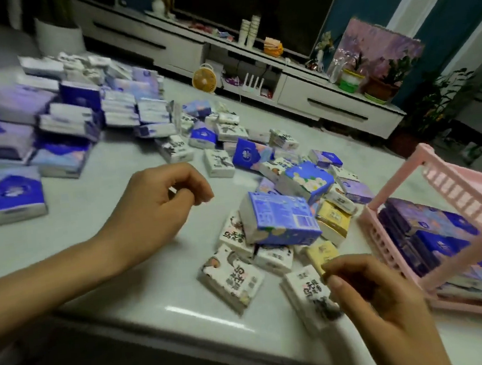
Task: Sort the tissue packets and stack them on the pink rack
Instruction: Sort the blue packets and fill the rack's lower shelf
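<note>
Yellow tissue packet [322, 255] sits pinched by its corner in our right hand [373, 296], with the pink rack [370, 222] just to that hand's right; our left hand [158, 203] hovers loosely curled, empty, farther from it.

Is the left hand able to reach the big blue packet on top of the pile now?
Probably yes. The left hand hovers, seemingly empty; the blue packet lies uncovered on top of the pile, with only bare table between them.

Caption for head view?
Right hand pinches a small yellow tissue packet near the pink plastic rack; left hand hovers.
</note>
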